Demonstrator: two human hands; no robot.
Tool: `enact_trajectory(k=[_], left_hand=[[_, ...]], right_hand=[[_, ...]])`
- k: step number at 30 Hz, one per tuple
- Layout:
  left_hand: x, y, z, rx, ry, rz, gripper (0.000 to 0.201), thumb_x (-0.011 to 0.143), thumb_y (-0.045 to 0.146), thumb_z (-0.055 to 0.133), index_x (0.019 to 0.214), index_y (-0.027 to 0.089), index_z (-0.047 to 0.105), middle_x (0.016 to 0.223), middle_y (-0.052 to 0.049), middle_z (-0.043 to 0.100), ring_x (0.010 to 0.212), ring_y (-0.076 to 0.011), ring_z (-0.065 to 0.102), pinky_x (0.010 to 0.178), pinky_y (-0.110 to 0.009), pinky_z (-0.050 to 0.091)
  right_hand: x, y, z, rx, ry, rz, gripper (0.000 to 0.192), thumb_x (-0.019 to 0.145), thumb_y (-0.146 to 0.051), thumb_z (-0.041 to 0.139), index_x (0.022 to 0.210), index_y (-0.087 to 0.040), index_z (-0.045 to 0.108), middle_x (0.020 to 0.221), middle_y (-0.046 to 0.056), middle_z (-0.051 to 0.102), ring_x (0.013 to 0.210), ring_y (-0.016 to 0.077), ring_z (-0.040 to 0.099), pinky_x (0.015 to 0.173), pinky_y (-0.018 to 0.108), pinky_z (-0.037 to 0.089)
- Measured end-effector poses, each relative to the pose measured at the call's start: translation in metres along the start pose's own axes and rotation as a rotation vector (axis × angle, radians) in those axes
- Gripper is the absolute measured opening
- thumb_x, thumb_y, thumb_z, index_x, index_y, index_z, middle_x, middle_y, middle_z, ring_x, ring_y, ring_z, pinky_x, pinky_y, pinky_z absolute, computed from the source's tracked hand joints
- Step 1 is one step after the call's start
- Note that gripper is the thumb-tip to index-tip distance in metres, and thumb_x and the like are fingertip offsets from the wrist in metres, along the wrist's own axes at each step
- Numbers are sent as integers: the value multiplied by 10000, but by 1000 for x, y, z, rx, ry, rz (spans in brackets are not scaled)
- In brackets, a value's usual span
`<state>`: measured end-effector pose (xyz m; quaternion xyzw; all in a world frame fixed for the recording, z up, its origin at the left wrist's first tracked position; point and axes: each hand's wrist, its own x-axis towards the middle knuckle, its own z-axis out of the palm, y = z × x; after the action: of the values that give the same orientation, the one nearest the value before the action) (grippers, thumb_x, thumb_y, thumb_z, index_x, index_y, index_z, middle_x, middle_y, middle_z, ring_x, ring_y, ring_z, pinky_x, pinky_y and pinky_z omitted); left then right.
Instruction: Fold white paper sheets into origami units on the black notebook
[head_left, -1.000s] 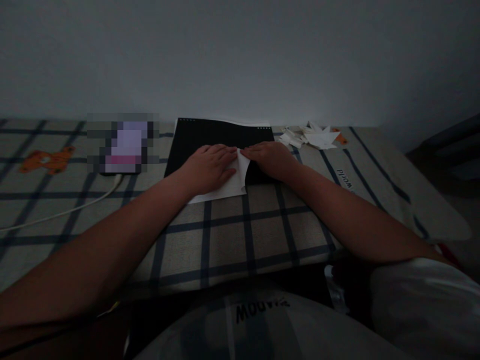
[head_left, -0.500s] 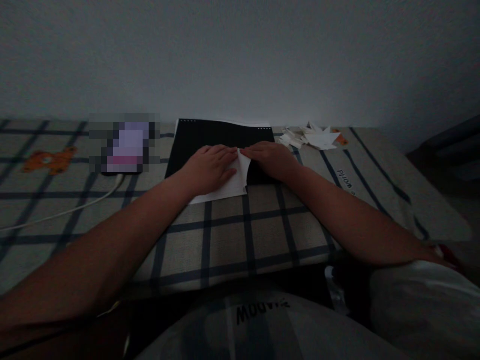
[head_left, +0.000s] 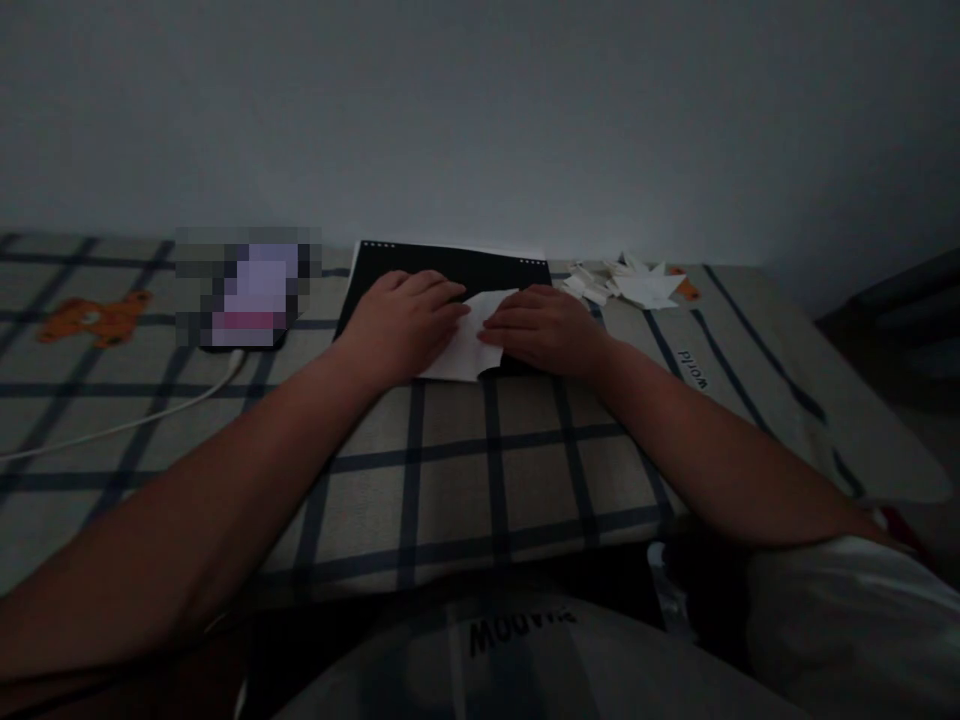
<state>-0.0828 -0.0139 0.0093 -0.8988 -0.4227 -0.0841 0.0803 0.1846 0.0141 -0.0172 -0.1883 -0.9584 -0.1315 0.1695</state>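
Note:
A sheet of white paper [head_left: 469, 345] lies over a black board or notebook cover [head_left: 480, 265] with small holes along its far edge. My left hand [head_left: 405, 325] grips the paper's left part, fingers bent together and partly covering it. At the right edge, my right hand [head_left: 547, 325] has its fingers closed on the same sheet, which looks slightly raised and bent there. The undersides of both hands and the thumbs are mostly hidden. Beyond my right hand rests a small pile of folded white paper pieces [head_left: 645, 283].
A phone [head_left: 255, 285], its screen blurred out, lies at left with a white cable [head_left: 180, 405] plugged in. The table wears a checked cloth [head_left: 450, 500] with orange bear prints [head_left: 97, 320]. A pale wall [head_left: 480, 120] rises directly behind. The light is dim.
The paper's near edge has moved away from me, and the sheet has shifted or turned. My hands have moved slightly apart, fingertips no longer meeting at the crease.

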Motion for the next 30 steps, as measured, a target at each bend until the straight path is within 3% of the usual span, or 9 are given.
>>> enact_trajectory(k=[5,10,18,22,30], left_hand=[[2,4,6,-82,-53,-29,493,1133,338,420,1496,206,726,1609,-109,681,1504,-329,618,1212,-517,526],[1,-4,20,-104,-147,-30,566,1155,386,394,1619,146,611,1710,-126,584,1599,-296,537,1340,-442,418],[-1,-11,19,-167,-222,-18,683,1122,451,460,1724,127,457,1823,-164,400,1700,-322,381,1403,-533,290],[-1,-11,19,-188,-239,-29,733,1104,458,486,1741,101,419,1837,-189,354,1720,-334,334,1408,-561,262],[2,-11,20,-213,-252,-74,667,1088,464,525,1711,225,508,1855,-122,351,1728,-338,314,1409,-583,238]], right_hand=[[2,-3,0,-87,-14,110,375,1174,-273,462,1293,-252,817,1175,89,857,1096,247,698,821,388,441],[2,-4,0,-79,-26,51,358,1172,-262,484,1375,-268,779,1215,76,846,1134,246,688,838,385,436],[0,-4,3,-37,115,-175,288,1168,-240,539,1305,-257,791,1161,57,846,1076,218,706,858,371,469],[-1,-4,4,-12,66,-155,278,1153,-218,557,1238,-242,820,1219,73,843,1118,227,714,884,379,500],[-4,-3,6,76,31,-106,308,1138,-191,557,1235,-219,849,1245,108,838,1162,251,728,946,413,552]])
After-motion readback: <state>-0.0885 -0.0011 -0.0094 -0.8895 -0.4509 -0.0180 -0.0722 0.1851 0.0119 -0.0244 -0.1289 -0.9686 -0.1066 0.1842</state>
